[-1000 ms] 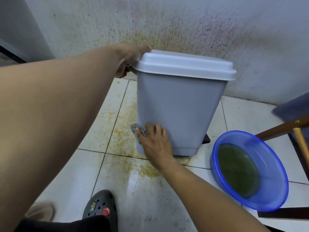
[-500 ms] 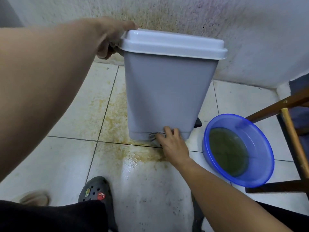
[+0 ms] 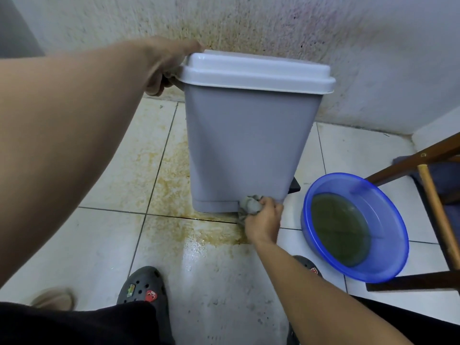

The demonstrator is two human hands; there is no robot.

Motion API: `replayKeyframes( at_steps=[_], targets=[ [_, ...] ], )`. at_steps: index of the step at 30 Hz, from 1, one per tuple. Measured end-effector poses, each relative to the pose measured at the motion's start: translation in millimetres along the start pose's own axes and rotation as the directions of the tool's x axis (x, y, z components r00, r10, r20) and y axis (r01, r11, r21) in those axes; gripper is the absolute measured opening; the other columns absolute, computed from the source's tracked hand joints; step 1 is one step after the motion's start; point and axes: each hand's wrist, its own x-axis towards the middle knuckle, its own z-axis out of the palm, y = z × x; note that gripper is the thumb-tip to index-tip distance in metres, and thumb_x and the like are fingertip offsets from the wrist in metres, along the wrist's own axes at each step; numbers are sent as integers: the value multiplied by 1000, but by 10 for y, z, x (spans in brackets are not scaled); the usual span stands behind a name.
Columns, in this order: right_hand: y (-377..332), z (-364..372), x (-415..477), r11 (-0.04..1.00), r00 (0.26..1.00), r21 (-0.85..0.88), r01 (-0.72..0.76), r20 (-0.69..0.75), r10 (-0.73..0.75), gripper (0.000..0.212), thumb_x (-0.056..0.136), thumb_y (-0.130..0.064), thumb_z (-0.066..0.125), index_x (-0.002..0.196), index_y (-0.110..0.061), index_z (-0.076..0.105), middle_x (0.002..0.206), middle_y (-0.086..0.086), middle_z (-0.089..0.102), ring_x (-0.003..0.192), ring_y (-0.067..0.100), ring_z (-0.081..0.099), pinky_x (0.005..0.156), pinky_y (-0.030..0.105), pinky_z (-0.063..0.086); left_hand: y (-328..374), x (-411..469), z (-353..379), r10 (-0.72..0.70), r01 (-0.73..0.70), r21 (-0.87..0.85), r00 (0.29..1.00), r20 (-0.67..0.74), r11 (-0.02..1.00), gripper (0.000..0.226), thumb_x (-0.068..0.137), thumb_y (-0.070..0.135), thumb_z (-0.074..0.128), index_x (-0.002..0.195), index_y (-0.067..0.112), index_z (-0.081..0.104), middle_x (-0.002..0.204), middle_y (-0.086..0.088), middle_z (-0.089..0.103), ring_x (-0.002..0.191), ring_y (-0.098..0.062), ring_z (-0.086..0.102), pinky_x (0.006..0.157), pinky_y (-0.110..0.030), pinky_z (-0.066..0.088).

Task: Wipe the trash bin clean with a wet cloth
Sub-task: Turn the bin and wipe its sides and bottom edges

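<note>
The right hand (image 3: 263,220), at lower centre of the frame, is curled tight round a bunched grey cloth (image 3: 250,205) and presses it against the bottom edge of the grey bin (image 3: 244,145), near its right-hand corner. The left hand (image 3: 166,63), at upper left, grips the bin just under its pale lid (image 3: 254,70), thumb lying along the lid's edge and fingers hooked beneath. That top hold looks meant to steady the bin so it does not slide or tip while the cloth rubs low down. The lid is shut, which suits work on the outer faces.

The bin stands at the centre of the frame on a tiled floor (image 3: 104,185) with yellow-brown staining, close to a speckled wall (image 3: 373,58). A blue basin (image 3: 395,215) of murky greenish water sits just to its right, within easy reach for rinsing the cloth.

What the left fingers close on, whether a handle or only the rim, is hidden by the hand itself. Whether the bin's base sits flat or is tipped slightly off the floor cannot be told. The far side of the bin is out of sight, and only a dark corner of its pedal (image 3: 295,185) shows. A wooden frame (image 3: 433,202) is cut off at the right edge.
</note>
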Motion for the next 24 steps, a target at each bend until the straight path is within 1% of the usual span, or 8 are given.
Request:
replayKeyframes(
  at_steps=[3, 7, 9, 12, 14, 16, 20, 24],
  targets=[
    [-70, 44, -30, 998, 1000, 51, -24, 11, 23, 27, 78, 5, 61, 96, -16, 57, 115, 0, 39, 89, 23, 53, 87, 26, 45, 6, 51, 28, -16, 16, -66, 1000, 6, 998, 46, 81, 61, 67, 75, 25, 40, 61, 0, 40, 57, -14, 26, 58, -30, 18],
    [33, -126, 196, 913, 943, 271, -306, -47, 330, 21, 77, -2, 57, 92, -16, 61, 110, 10, 57, 83, 27, 61, 71, 30, 50, 11, 53, 64, -13, 12, -114, 1000, -6, 993, 45, 83, 58, 66, 73, 24, 39, 32, 3, 39, 58, -14, 24, 60, -31, 18],
    [40, -289, 319, 831, 889, 380, -407, -42, 455, 18, 78, -6, 55, 93, -14, 61, 102, 12, 65, 78, 26, 62, 66, 31, 51, 7, 78, 67, -12, 8, -127, 1000, -29, 992, 45, 84, 57, 68, 73, 24, 39, 31, 4, 36, 57, -14, 25, 59, -31, 18],
    [-40, -485, 486, 776, 855, 447, -444, -48, 517, 12, 80, -10, 54, 88, -8, 63, 89, 10, 66, 72, 28, 62, 59, 31, 50, 2, 87, 91, -4, 0, -146, 1000, -26, 989, 46, 84, 58, 69, 72, 25, 39, 42, 4, 37, 57, -14, 25, 59, -31, 18],
    [-177, -549, 577, 786, 871, 473, -398, -74, 486, 9, 78, -12, 55, 81, -8, 62, 86, 10, 68, 73, 30, 66, 60, 37, 58, -11, 103, 89, -1, -2, -144, 1000, -24, 990, 46, 83, 60, 69, 72, 25, 40, 59, 2, 37, 59, -14, 25, 59, -32, 19],
    [-367, -608, 654, 819, 897, 474, -324, -123, 426, 14, 74, -13, 53, 81, -8, 64, 89, 12, 69, 75, 31, 67, 63, 39, 60, -13, 103, 79, 4, -7, -144, 1000, -24, 990, 47, 82, 60, 69, 73, 25, 40, 64, 1, 35, 60, -15, 25, 60, -32, 20],
    [-799, -835, 779, 868, 927, 468, -165, -228, 299, 30, 69, -21, 51, 93, -13, 66, 104, 13, 66, 83, 30, 64, 66, 32, 53, -23, 84, 83, 17, -21, -151, 999, -31, 988, 49, 83, 62, 71, 74, 25, 40, 68, 0, 33, 61, -16, 26, 60, -33, 20],
    [-1242, -1045, 751, 872, 928, 487, 48, -345, 141, 32, 83, -15, 62, 114, -18, 59, 115, 1, 54, 90, 21, 56, 72, 25, 41, -29, 75, 85, 22, -29, -159, 999, -46, 987, 48, 82, 62, 72, 74, 25, 41, 70, 0, 35, 63, -17, 28, 61, -33, 21]
  ],
)
